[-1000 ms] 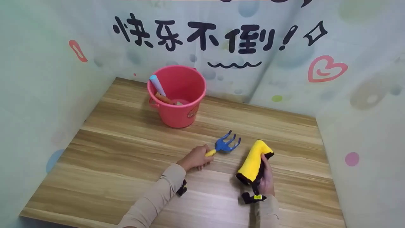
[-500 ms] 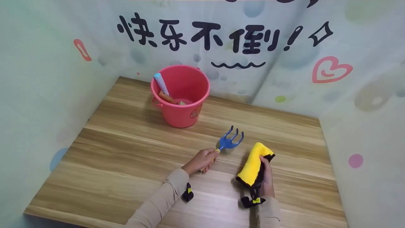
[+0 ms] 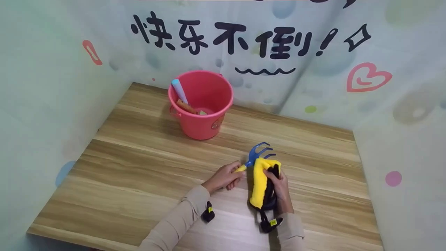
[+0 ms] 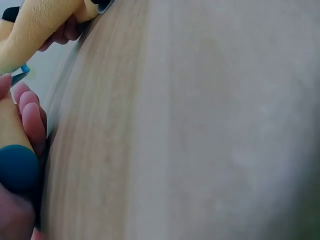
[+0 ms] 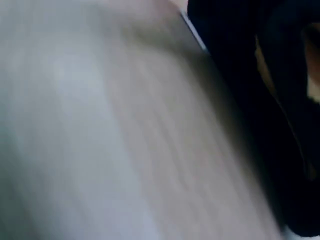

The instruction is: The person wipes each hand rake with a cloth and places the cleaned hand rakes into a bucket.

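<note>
In the head view, with 12 o'clock at the top, a blue toy rake lies along a line from about 8 o'clock to 1 o'clock, its yellow handle towards the person. Its tines bend over to between 2 and 3 o'clock. A folded yellow cloth with black edging stands nearly along the 12-to-6 line, its upper end bent towards 3 o'clock and overlapping the rake's head; whether the two touch cannot be told.

Large black characters on the backdrop read 快乐不倒!, with a pink heart at their 4 o'clock. The yellow tags on the black wrist devices are too small to read, as is the sticker on the pink bucket, which stands on the table at 10 o'clock from the rake.

The left hand is closed around the handle, and the left wrist view shows its fingertips curled beside the grip, above a blue end cap. The right hand grips the cloth from its 4 o'clock side, thumb on the near face; its other fingers are mostly hidden.
</note>
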{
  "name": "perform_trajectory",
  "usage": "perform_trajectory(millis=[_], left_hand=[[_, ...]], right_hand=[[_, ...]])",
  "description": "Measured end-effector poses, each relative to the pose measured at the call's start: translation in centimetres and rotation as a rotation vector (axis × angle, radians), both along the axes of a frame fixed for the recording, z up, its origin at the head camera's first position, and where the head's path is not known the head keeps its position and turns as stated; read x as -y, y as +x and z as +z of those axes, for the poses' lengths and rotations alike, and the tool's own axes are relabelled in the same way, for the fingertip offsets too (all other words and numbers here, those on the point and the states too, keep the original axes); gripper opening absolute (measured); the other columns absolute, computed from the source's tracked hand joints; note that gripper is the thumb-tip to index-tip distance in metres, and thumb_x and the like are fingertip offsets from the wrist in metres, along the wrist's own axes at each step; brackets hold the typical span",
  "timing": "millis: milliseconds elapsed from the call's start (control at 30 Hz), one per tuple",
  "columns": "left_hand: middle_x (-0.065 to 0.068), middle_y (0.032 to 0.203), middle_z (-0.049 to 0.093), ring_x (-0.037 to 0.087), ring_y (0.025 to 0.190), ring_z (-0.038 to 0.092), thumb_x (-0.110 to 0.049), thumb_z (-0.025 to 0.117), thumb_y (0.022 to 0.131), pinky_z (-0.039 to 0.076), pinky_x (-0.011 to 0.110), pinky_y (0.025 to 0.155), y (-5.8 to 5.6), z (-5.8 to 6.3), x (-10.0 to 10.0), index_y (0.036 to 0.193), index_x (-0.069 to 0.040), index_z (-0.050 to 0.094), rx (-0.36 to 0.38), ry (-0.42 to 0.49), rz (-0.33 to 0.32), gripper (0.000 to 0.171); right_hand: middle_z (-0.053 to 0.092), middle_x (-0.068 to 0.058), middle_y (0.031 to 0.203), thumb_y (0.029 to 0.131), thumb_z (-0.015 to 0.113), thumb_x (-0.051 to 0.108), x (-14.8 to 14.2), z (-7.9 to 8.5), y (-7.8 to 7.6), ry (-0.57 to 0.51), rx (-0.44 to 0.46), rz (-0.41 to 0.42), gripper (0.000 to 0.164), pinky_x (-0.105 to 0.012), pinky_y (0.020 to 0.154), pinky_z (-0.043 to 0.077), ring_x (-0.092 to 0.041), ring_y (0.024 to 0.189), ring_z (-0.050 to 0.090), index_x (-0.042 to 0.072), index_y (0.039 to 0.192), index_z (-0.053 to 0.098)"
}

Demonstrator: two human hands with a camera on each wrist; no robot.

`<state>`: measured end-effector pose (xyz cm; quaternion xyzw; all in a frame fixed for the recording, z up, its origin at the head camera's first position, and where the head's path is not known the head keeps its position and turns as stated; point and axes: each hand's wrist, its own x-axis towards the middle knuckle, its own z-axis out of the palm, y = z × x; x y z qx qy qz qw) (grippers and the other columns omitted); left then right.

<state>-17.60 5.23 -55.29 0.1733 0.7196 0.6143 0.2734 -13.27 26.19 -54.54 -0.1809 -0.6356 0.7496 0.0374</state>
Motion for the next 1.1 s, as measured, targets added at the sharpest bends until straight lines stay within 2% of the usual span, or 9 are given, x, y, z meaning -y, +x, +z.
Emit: perform_trajectory(millis=[100,233,433,600,800,900,1100], left_hand=[[0.002,0.060,0.051,0.011,0.042,0.043,-0.041,0.055,0.088,0.037,0.021,0.035,-0.1,-0.1,-0.1,0.095,-0.019,0.051,-0.002,-0.005,-0.008,0.024],[0.000,0.057,0.051,0.011,0.040,0.042,-0.049,0.054,0.086,0.037,0.021,0.034,0.0,-0.4,0.0,0.092,-0.025,0.051,-0.062,-0.039,0.007,0.025],[-0.001,0.055,0.051,0.010,0.038,0.043,-0.049,0.052,0.087,0.038,0.021,0.031,0.1,-0.9,-0.4,0.094,-0.029,0.051,-0.140,-0.111,0.053,0.021],[-0.001,0.056,0.052,0.010,0.036,0.042,-0.043,0.055,0.087,0.037,0.022,0.030,0.1,-0.8,-0.4,0.095,-0.028,0.052,-0.155,-0.137,0.078,0.017],[-0.002,0.055,0.051,0.009,0.037,0.042,-0.021,0.060,0.085,0.036,0.021,0.030,0.0,-0.6,-0.5,0.101,-0.019,0.053,-0.131,-0.129,0.097,0.018],[-0.002,0.057,0.049,0.009,0.037,0.042,-0.011,0.057,0.082,0.035,0.021,0.030,0.0,-0.6,-0.3,0.101,-0.015,0.051,-0.154,-0.117,0.093,0.020],[-0.003,0.059,0.045,0.008,0.036,0.040,-0.007,0.052,0.080,0.034,0.020,0.030,-0.1,-0.3,-0.1,0.097,-0.013,0.048,-0.215,-0.136,0.062,0.019]], right_hand=[[0.062,0.001,0.080,0.080,0.067,0.013,0.6,0.0,-0.3,0.066,0.001,0.048,0.020,-0.022,0.064,0.051,-0.010,0.069,0.059,0.011,0.100,0.061],[0.063,-0.002,0.088,0.077,0.072,0.018,1.6,0.1,-0.9,0.145,0.009,0.071,0.034,-0.024,0.067,0.052,-0.012,0.074,0.060,0.007,0.106,0.059],[0.062,-0.004,0.083,0.069,0.078,0.032,2.6,0.2,-1.9,0.298,0.086,0.047,0.042,-0.025,0.063,0.053,-0.012,0.069,0.061,0.007,0.098,0.059],[0.062,-0.004,0.080,0.071,0.075,0.037,2.7,0.4,-2.5,0.372,0.158,0.023,0.044,-0.023,0.061,0.051,-0.011,0.066,0.059,0.005,0.096,0.060],[0.061,-0.004,0.080,0.073,0.071,0.034,2.3,0.2,-2.8,0.429,0.177,-0.091,0.038,-0.020,0.062,0.047,-0.009,0.066,0.055,0.002,0.093,0.061],[0.060,-0.005,0.080,0.074,0.070,0.036,2.3,0.0,-2.7,0.443,0.161,-0.161,0.037,-0.019,0.061,0.047,-0.010,0.067,0.055,0.004,0.091,0.061],[0.061,-0.006,0.090,0.073,0.070,0.046,2.6,-0.3,-2.7,0.378,0.142,-0.263,0.046,-0.019,0.064,0.048,-0.010,0.074,0.057,0.009,0.099,0.061]])
